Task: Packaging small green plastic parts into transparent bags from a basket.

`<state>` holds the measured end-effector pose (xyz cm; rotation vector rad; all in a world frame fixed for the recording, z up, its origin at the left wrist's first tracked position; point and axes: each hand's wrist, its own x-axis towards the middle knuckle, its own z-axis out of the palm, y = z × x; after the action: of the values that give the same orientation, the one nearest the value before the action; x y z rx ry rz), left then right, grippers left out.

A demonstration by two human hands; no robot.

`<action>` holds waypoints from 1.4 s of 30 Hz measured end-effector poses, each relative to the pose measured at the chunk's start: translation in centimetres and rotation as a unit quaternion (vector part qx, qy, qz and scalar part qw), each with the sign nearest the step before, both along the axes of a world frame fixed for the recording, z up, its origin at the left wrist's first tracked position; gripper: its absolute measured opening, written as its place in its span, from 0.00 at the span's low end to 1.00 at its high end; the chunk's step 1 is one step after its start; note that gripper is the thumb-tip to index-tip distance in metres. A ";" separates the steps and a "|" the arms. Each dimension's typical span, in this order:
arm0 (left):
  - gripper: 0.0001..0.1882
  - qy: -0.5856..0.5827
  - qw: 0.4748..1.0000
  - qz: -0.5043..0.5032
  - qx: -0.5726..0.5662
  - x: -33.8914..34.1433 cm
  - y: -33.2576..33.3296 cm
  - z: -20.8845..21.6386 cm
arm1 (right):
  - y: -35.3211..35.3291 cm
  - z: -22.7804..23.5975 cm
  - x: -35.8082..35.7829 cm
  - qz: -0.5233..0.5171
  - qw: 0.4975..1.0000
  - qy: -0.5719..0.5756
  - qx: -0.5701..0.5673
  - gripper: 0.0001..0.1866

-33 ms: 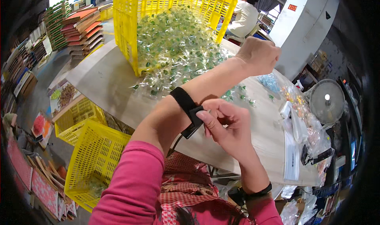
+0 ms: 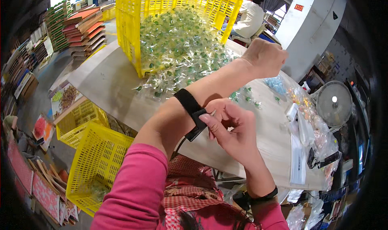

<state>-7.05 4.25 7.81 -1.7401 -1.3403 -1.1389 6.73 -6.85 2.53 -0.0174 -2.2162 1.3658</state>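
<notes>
My left arm reaches across the table, and my left hand (image 2: 265, 58) is curled into a fist above its far right part, with nothing visible in it. Around my left forearm, below the elbow, runs a black strap (image 2: 186, 100) with a flat black piece at its end. My right hand (image 2: 231, 123) pinches the edge of that piece between thumb and fingers. A cable hangs from beneath it. Beyond my forearm, many small clear packets with green bits (image 2: 182, 48) spill from a tipped yellow crate (image 2: 129, 28) onto the table (image 2: 109, 76).
Two more yellow crates (image 2: 101, 157) stand below on the left. Plastic bags (image 2: 319, 129), a white strip-shaped pack (image 2: 298, 159) and a round fan (image 2: 334, 102) are on the right. A seated person in white (image 2: 249, 20) is behind, near a pillar (image 2: 309, 28).
</notes>
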 end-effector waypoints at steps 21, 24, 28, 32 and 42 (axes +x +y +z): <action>0.07 0.047 0.976 0.153 -0.149 -2.1 0.1 -1.0 | 0.4 -1.3 -0.4 -0.025 0.971 0.165 0.172 0.16; 0.07 0.029 0.972 0.163 -0.165 -2.2 0.1 -1.0 | 0.9 -1.7 -0.9 -0.011 0.966 0.191 0.172 0.13; 0.08 0.083 0.956 0.188 -0.209 -2.3 0.2 -1.4 | 1.1 -0.4 -1.3 -0.018 0.963 0.163 0.213 0.11; 0.07 0.022 0.977 0.144 -0.153 -3.9 0.2 -1.5 | 3.3 -0.7 0.3 0.070 0.933 0.182 0.303 0.08; 0.05 -0.709 0.371 -0.595 0.079 -13.8 0.4 2.6 | 5.6 -2.4 -0.7 0.099 0.928 0.188 0.307 0.09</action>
<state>-20.81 4.63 10.43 -0.9876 0.0354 -3.9485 6.02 -1.27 0.14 0.6512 -2.2430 0.6327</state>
